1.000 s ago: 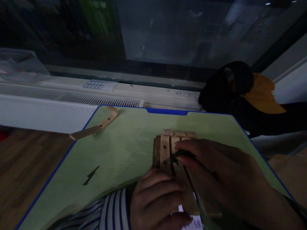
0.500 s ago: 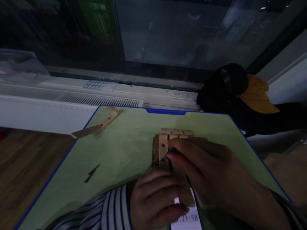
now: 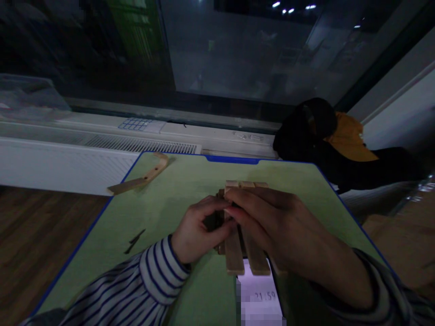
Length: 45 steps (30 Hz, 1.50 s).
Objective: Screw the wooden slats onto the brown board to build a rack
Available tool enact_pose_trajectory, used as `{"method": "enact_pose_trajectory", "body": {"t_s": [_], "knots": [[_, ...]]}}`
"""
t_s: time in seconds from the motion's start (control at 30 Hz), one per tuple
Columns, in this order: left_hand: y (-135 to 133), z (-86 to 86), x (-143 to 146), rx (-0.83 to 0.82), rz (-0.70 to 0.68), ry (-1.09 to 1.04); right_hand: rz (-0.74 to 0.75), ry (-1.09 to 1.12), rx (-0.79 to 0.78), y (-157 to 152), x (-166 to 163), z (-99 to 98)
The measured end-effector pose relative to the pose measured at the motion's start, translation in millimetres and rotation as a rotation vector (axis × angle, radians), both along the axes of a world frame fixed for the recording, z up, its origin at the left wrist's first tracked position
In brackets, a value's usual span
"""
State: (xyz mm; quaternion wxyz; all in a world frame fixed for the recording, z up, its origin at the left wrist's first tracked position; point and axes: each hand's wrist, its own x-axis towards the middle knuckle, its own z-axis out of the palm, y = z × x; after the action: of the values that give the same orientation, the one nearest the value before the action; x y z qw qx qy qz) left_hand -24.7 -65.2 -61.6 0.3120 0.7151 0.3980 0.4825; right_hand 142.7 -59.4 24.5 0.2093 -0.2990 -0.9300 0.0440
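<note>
Several pale wooden strips (image 3: 234, 260) lie side by side over a brown block (image 3: 221, 247), their ends jutting towards me. My right hand (image 3: 275, 217) rests over their upper part, with thumb and forefinger pinched together at the leftmost strip. What that pinch holds is hidden. From the left, my left hand (image 3: 199, 228) reaches in with its fingers and thumb curled at the same strip, its fingertips meeting those of the right. Small dark pointed pieces (image 3: 135, 241), like screws or nails, lie on the green board to the left.
A curved wooden piece with two holes (image 3: 149, 175) lies across the blue-edged green board's (image 3: 183, 181) far left corner. Under the strips' near ends is a lit phone (image 3: 260, 290). Beyond stand a white radiator (image 3: 68, 158) and a black and orange cap (image 3: 350, 138).
My left hand has left the strips' near ends, baring them, and moved up to the fingertips of my right hand. The right hand has shifted slightly left.
</note>
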Motion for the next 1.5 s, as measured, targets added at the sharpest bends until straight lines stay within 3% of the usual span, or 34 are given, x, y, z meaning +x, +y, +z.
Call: {"method": "enact_pose_trajectory", "body": {"t_s": [0.3, 0.5, 0.6, 0.73, 0.9, 1.0, 1.17, 1.37, 1.5], "knots": [[8, 10.6, 0, 0.013, 0.02, 0.02, -0.051, -0.053, 0.007, 0, 0, 0.4], [9, 9.2, 1, 0.046, -0.026, 0.0, 0.003, -0.266, 0.088, 7, 1, 26.5], [10, 8.9, -1, 0.05, -0.076, 0.003, 0.073, -0.347, 0.029, 10, 4, 34.9], [10, 12.9, -2, 0.074, -0.162, 0.042, 0.061, -0.331, 0.074, 7, 7, 27.9], [8, 13.2, -2, 0.098, -0.048, 0.084, 0.0, -0.34, 0.118, 0, 2, 18.4], [8, 10.1, -3, 0.087, -0.087, 0.102, -0.063, -0.383, 0.103, 5, -3, 20.7], [7, 8.4, -3, 0.082, -0.17, 0.126, 0.066, -0.48, 0.149, 18, -9, 21.2], [5, 10.1, 1, 0.079, -0.092, 0.143, -0.186, -0.483, 0.137, 6, -10, 12.5], [10, 12.3, -5, 0.068, -0.203, 0.153, -0.026, -0.476, 0.097, 9, -8, 18.2]]}}
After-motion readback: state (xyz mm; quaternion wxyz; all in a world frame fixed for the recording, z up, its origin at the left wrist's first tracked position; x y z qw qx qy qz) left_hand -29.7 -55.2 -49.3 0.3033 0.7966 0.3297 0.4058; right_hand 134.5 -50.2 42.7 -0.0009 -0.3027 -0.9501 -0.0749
